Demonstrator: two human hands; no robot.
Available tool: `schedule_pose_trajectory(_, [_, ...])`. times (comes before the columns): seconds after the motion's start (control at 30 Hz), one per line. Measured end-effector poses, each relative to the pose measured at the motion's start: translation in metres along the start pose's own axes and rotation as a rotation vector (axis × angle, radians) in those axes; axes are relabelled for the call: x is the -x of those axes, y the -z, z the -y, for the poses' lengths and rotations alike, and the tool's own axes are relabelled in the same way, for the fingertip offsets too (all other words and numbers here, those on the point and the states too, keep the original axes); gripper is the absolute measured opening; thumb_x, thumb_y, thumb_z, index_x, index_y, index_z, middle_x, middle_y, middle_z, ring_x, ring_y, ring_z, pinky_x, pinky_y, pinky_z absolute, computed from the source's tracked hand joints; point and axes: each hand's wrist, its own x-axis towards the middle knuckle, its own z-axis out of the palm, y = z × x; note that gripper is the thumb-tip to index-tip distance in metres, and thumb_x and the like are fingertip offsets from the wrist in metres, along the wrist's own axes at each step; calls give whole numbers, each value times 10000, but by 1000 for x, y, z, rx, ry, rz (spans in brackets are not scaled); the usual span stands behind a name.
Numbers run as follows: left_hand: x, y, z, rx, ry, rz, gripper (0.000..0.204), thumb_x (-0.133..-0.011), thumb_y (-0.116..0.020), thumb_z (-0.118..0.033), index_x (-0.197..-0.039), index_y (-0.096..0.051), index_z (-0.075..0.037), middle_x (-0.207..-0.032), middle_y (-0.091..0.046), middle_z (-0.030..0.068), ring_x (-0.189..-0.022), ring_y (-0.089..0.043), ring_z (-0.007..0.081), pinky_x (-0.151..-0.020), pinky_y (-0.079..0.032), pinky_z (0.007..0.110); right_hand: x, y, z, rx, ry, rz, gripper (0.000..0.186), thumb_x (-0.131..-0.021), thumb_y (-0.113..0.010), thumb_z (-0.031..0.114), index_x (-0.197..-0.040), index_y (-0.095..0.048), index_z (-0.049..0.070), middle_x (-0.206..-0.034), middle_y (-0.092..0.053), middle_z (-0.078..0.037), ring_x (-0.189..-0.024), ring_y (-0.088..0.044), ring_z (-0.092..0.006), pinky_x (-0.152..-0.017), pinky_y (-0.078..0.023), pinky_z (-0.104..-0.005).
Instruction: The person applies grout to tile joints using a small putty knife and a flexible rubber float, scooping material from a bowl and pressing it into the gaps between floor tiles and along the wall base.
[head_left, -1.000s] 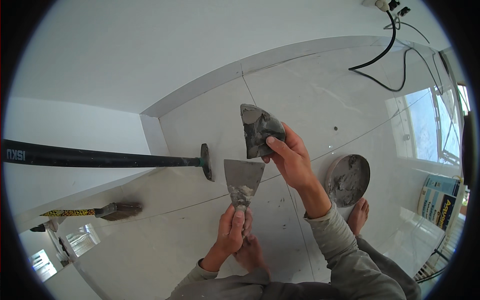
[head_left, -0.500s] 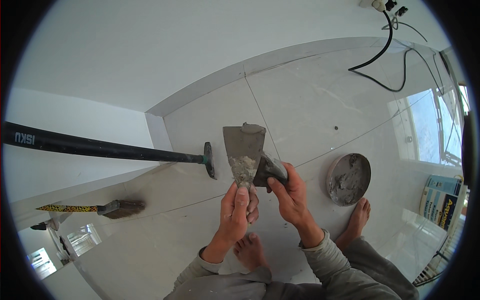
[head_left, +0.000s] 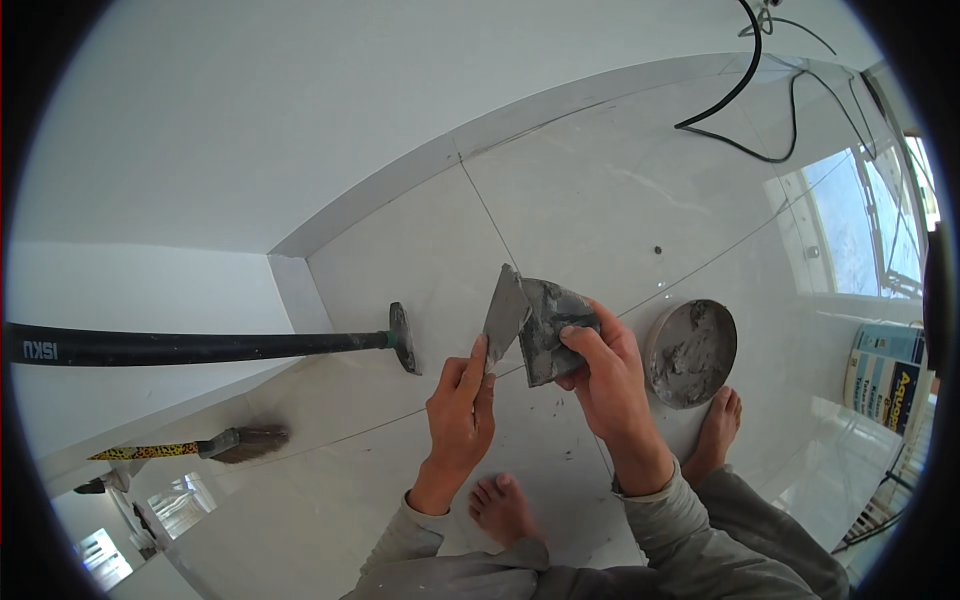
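My left hand [head_left: 460,415] is closed round the handle of a putty knife [head_left: 507,312]. The metal blade is turned partly edge-on, tilted up to the right, and meets or nearly meets the upper left edge of a dark, flat spreader [head_left: 545,325]. Grey paste smears the spreader's face. My right hand [head_left: 610,380] grips it with the thumb on top and the other fingers mostly hidden beneath. Both tools are above the pale tiled floor. On the floor to the right, beside my right foot, stands a round pan [head_left: 655,365] with grey paste [head_left: 697,350] inside.
A long black pole [head_left: 200,348] with a flat foot reaches in from the left. Below it lies a brush [head_left: 250,443] with a patterned handle. At the right stands a printed bucket [head_left: 885,378]. A black cable [head_left: 740,95] trails over the far floor by the wall [head_left: 400,90].
The putty knife has turned from face-on to nearly edge-on and leans right. The spreader, formerly partly behind it, now shows its smeared face. The whole view has shifted slightly.
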Motion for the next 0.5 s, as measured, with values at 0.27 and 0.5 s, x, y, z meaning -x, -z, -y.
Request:
schedule_pose_trajectory(0.27, [16,18,21,-195,-22,74,494,-923,-652,-9,-1408,-609,-88,-872,-611,73,-643,-602,209,-556,-498,319,-17,6,6,-77,-89,21,283,-933,-544,93,-1187,-631,5,-892,-668,-1,-675,-579,-57,-552,-423,-228])
schedule_pose_trajectory(0.5, [71,19,33,-161,253,130,451,-967,-572,-83,-1411,-552,-10,-894,-615,116,-667,-621,279,-564,-502,367,-63,-13,-9,-16,60,-1,238,-949,-572,79,-1166,-615,-9,-976,-691,-62,-808,-657,-118,-661,-519,-277])
